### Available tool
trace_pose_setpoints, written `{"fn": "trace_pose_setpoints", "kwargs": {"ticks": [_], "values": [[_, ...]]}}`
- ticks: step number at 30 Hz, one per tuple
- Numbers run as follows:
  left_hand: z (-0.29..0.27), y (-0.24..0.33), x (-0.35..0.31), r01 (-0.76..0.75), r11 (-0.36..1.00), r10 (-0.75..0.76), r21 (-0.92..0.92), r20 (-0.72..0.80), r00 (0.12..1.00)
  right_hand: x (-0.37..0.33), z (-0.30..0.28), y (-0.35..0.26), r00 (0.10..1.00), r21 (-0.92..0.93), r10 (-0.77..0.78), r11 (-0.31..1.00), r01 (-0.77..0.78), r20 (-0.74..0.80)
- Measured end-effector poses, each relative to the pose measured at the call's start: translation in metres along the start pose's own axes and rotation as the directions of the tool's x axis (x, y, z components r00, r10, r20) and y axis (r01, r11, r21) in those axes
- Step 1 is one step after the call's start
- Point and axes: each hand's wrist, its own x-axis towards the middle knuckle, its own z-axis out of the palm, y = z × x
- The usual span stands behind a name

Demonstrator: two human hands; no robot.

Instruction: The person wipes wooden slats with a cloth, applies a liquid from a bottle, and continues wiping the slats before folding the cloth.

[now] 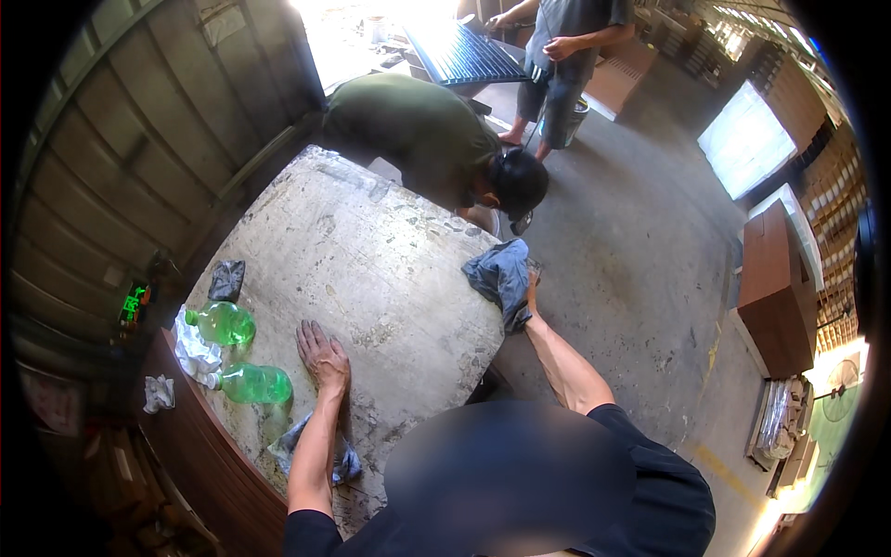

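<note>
My left hand point(325, 358) lies flat on a worn, paint-stained table top point(371, 251), fingers stretched out, holding nothing. At the table's right corner, my right hand point(533, 290) grips a crumpled blue-grey cloth point(501, 277) that drapes over the edge and hides part of the fingers. Two clear bottles of green liquid, a farther bottle point(225, 324) and a nearer bottle point(255, 383), lie to the left of my left hand. Beside them are a crumpled white wad point(197, 355) and a dark folded piece point(226, 280). Another bluish cloth point(345, 462) lies partly under my left forearm.
A co-worker point(408, 130) in dark green bends low at the table's far side. Beyond, another person point(575, 56) stands by a dark slatted panel point(462, 54). Ribbed metal wall point(139, 121) on the left; brown board point(209, 473) along the left edge; brown cabinet point(775, 288) at right.
</note>
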Motion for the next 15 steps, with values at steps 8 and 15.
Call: {"fn": "trace_pose_setpoints", "kwargs": {"ticks": [8, 15], "values": [[-0.001, 0.003, 0.001, 0.003, 1.000, -0.003, -0.003, 0.010, 1.000, 0.001, -0.007, 0.010, 0.996, -0.015, 0.085, 0.996, -0.085, 0.014], [-0.006, -0.013, -0.007, 0.018, 1.000, -0.018, 0.013, 0.005, 1.000, -0.013, 0.026, -0.034, 0.998, -0.161, -0.030, 0.986, 0.039, 0.056]]}}
